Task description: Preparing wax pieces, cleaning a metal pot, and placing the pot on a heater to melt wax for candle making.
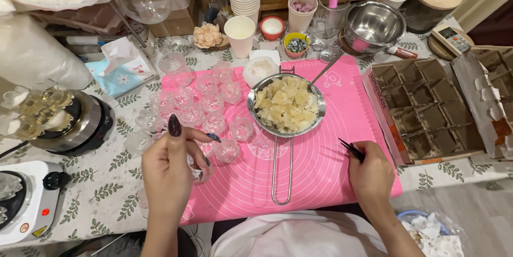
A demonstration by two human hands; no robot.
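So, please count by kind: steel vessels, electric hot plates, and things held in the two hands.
Round steel vessels, a mesh strainer and a shiny pot: 2
Electric hot plates, one white, one black: 2
Held things, a small clear cup in the left hand, a thin black tool in the right hand: 2
Total: 6

Crowded table under a white cloth with green leaf print; grey floor at right; warm indoor light overhead.
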